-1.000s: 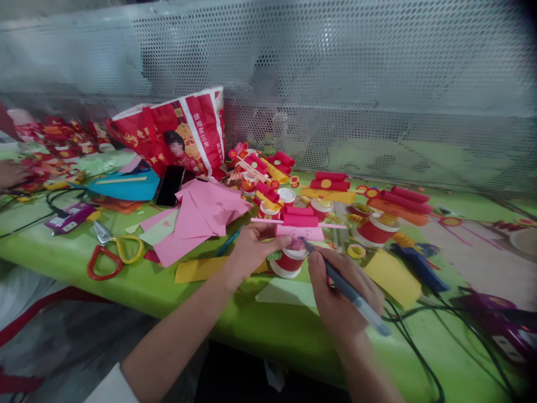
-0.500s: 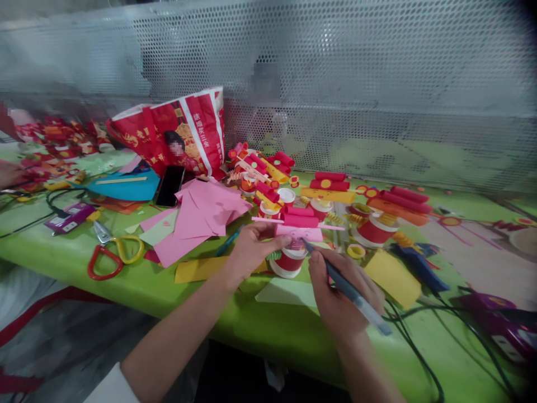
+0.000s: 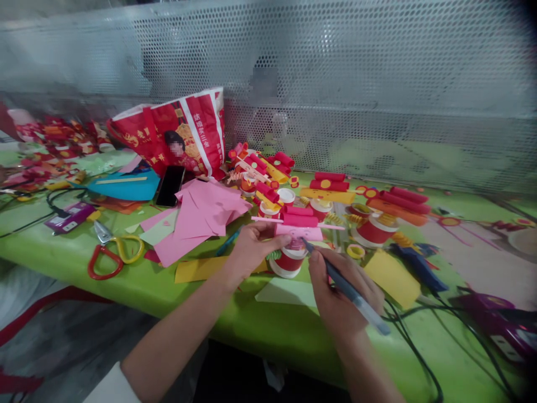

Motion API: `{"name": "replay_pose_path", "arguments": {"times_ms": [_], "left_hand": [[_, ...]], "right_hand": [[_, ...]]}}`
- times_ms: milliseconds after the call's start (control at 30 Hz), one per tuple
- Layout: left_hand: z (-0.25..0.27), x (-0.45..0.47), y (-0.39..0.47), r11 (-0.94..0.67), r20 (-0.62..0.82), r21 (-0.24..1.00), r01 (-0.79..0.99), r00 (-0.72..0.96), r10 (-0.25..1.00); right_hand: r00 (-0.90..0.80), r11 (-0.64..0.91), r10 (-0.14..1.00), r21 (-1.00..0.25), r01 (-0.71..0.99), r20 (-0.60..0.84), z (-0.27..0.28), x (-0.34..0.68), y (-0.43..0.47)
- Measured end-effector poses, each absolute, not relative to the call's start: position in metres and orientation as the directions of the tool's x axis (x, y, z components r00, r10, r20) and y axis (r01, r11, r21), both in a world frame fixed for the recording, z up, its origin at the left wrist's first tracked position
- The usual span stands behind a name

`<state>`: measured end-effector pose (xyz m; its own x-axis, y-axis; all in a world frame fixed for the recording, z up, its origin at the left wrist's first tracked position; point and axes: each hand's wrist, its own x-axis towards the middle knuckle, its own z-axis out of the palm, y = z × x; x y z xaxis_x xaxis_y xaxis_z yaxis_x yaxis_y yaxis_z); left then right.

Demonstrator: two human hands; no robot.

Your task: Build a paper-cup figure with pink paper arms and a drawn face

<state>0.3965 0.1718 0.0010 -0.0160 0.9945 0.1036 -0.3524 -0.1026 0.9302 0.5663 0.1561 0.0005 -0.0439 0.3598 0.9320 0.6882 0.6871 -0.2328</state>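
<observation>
My left hand (image 3: 251,249) is closed on a paper-cup figure (image 3: 291,260), its thumb on the pink paper roll (image 3: 298,233) that forms the figure's face. Dark red rolls (image 3: 298,215) sit on top of that pink roll. The figure stands upright on the green table, with a green paper coil (image 3: 274,254) at its side. My right hand (image 3: 342,291) grips a dark pen (image 3: 346,287), whose tip touches or nearly touches the lower edge of the pink roll. A pale green paper strip (image 3: 286,292) lies just in front of the cup.
Scissors (image 3: 112,253), pink paper sheets (image 3: 199,215) and a phone (image 3: 170,186) lie left, before a red bag (image 3: 184,134). More cup figures (image 3: 375,230) stand behind and right. Yellow paper (image 3: 393,278), cables and a purple power strip (image 3: 499,324) lie right. A perforated metal screen (image 3: 335,84) rises behind.
Another person's hand at the far left edge has gone out of view. My hands, the pen and the cup figure stay practically in place.
</observation>
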Motion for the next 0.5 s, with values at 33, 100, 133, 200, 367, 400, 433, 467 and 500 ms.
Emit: {"name": "replay_pose_path", "arguments": {"times_ms": [33,100,133,200,367,400,433,467,500], "left_hand": [[0.0006,0.3964,0.172,-0.105,0.106,0.931,-0.349,-0.016,0.994],[-0.0001,0.3962,0.1726,-0.112,0.113,0.934,-0.341,-0.018,0.993],[-0.0004,0.396,0.1728,-0.117,0.118,0.934,-0.338,-0.017,0.993],[-0.0007,0.3959,0.1732,-0.123,0.126,0.932,-0.341,-0.013,0.992],[0.0007,0.3963,0.1724,-0.111,0.114,0.928,-0.357,-0.014,0.993],[0.0012,0.3964,0.172,-0.109,0.11,0.929,-0.354,-0.019,0.994],[0.0017,0.3965,0.1717,-0.107,0.105,0.93,-0.351,-0.023,0.994],[0.0021,0.3965,0.1714,-0.104,0.101,0.932,-0.348,-0.025,0.995],[0.0023,0.3965,0.1712,-0.102,0.1,0.933,-0.345,-0.025,0.995]], "right_hand": [[-0.047,0.689,0.358,-0.231,0.687,0.932,0.0006,0.5663,0.1561],[-0.049,0.691,0.362,-0.233,0.684,0.931,0.0009,0.566,0.1556],[-0.049,0.691,0.368,-0.237,0.683,0.929,0.0009,0.5658,0.1552],[-0.042,0.688,0.379,-0.252,0.68,0.924,0.0009,0.5655,0.1547],[-0.041,0.687,0.384,-0.256,0.68,0.923,0.0009,0.5662,0.1545],[-0.042,0.682,0.388,-0.256,0.685,0.921,0.0011,0.5664,0.1545],[-0.04,0.676,0.392,-0.258,0.69,0.919,0.0013,0.5665,0.1545],[-0.037,0.67,0.392,-0.258,0.696,0.919,0.0014,0.5665,0.1545],[-0.034,0.666,0.391,-0.258,0.7,0.92,0.0015,0.5664,0.1544]]}}
